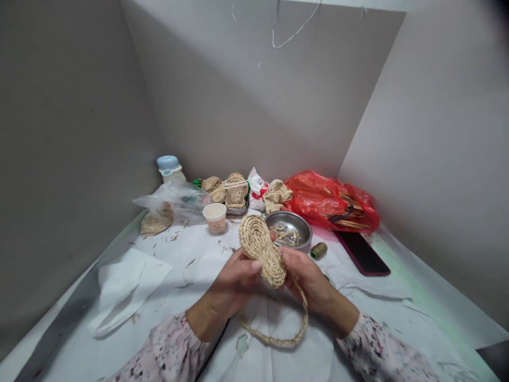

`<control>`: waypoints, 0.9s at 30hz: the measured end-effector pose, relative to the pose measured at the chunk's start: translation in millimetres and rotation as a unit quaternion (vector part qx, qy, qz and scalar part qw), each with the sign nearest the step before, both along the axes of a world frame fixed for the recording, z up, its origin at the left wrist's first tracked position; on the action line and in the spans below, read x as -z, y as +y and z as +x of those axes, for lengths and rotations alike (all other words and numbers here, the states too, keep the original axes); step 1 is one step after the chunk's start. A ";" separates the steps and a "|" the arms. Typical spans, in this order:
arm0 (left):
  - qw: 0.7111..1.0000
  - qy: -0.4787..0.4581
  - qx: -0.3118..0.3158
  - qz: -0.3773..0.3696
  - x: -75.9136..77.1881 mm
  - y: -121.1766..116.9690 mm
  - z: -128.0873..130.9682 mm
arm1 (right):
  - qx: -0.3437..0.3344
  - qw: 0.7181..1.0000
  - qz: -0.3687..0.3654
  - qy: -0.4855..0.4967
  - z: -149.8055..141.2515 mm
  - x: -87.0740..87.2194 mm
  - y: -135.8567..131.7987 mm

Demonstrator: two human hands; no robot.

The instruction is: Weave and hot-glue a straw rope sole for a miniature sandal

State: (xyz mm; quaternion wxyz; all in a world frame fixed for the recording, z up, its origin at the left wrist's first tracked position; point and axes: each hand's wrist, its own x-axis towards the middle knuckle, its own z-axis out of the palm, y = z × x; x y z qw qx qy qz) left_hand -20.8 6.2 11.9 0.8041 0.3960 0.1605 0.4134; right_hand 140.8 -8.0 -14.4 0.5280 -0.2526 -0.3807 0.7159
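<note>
Over a bench spread with white paper (191, 265) and scattered straw flecks, both hands work close together. The left hand (234, 281) curls its fingers around one edge of a coiled straw sandal sole (260, 249), and the right hand (308, 281) closes on the other edge, so the sole sits tilted between them, held up off the paper. The sole is a long oval of tight, ribbed braid wound round on itself, narrowing toward its lower end. From that end a thin plaited straw cord (286, 344) droops in a loose loop over the paper. Floral-print sleeves (170, 353) cover both forearms. Just beyond the hands sits a steel bowl (304, 225) holding pale slivers, perhaps straw or wood, with a small spool of twine (318, 250) beside it and a dark phone (361, 253) lying flat to the right. Further back, a crumpled red plastic bag (330, 201) holds long thin sticks; to its left are woven straw pieces (236, 191), a paper cup (214, 216), a clear plastic bag (170, 199) and a bottle with a blue cap (169, 167). Folded white tissue (123, 289) lies on the left of the bench
</note>
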 end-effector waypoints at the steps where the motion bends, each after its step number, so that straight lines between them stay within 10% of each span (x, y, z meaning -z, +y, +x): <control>1: 1.000 -0.001 0.001 -0.002 -1.4 -0.6 -0.3 | -0.014 1.000 0.000 0.001 -0.6 0.4 -0.6; 27: 0.998 0.033 0.025 0.037 3.9 0.1 -2.5 | -0.032 0.997 -0.031 0.067 -7.0 3.7 -6.4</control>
